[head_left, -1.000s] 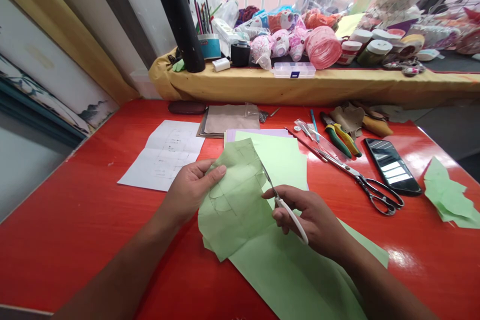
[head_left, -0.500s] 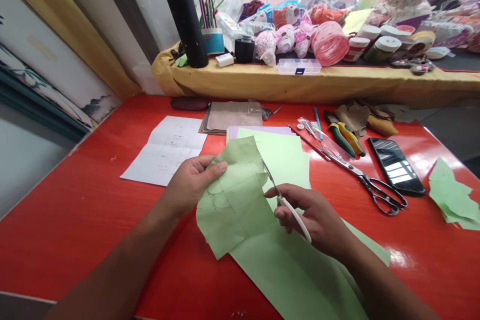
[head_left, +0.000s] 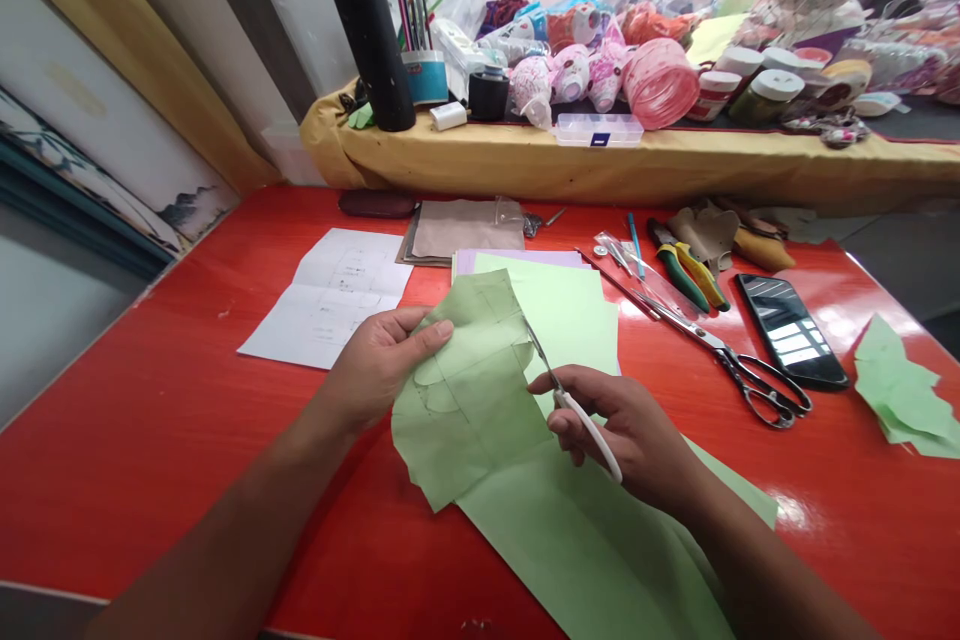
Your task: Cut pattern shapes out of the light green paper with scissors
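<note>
2 green paper sheets [head_left: 471, 390], top 1 creased w/ pencil lines.

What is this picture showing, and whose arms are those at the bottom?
Those are a person's own arms, seen by a camera worn on their head, looking down. The left hand holds a sheet of green paper with thin drawn lines. The right hand holds white-handled scissors, their blades at the paper's edge. On the red table lie big metal scissors, green-and-yellow pliers and a black phone.
</note>
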{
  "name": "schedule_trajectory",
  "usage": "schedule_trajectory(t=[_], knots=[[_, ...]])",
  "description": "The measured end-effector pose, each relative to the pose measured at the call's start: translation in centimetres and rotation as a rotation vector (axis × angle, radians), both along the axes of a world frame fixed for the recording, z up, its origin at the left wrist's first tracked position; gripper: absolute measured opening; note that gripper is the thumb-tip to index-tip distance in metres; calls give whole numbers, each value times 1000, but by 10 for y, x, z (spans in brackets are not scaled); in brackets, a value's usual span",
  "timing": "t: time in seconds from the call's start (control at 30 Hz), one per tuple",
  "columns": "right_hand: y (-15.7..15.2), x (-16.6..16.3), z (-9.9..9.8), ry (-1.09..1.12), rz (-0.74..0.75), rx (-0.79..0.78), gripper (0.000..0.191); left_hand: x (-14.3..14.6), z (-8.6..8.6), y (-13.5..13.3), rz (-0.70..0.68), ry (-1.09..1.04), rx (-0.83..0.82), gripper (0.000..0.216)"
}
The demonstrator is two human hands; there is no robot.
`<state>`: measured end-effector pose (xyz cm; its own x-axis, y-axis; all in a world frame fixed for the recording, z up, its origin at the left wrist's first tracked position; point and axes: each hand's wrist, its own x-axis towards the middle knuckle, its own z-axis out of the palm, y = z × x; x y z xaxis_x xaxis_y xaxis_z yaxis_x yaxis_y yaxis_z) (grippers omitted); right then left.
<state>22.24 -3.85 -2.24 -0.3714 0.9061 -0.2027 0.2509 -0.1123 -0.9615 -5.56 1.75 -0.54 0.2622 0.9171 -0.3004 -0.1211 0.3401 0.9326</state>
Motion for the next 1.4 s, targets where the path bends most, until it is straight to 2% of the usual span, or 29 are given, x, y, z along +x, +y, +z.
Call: schedule_trajectory(t=[0.33,0.5,0.73,0.97,1.2,1.4], knots=[[1,1,0,-30,20,2,49,-3,2,3,-9,35,-5,36],[1,1,3,-90,42,47,52,-9,2,8,-56,37,1,33],[2,-1,5,-116,73,28,50,-19,0,13,-111,-28,3,27],[1,0,7,-113,94,10,50,-26,-3,14,-162,29,34,27],[2,0,6,-129,100,23,53,-26,-2,13,-158,42,-9,32],[2,1,7,-138,121,24,49,-29,0,15,-193,49,-40,28]])
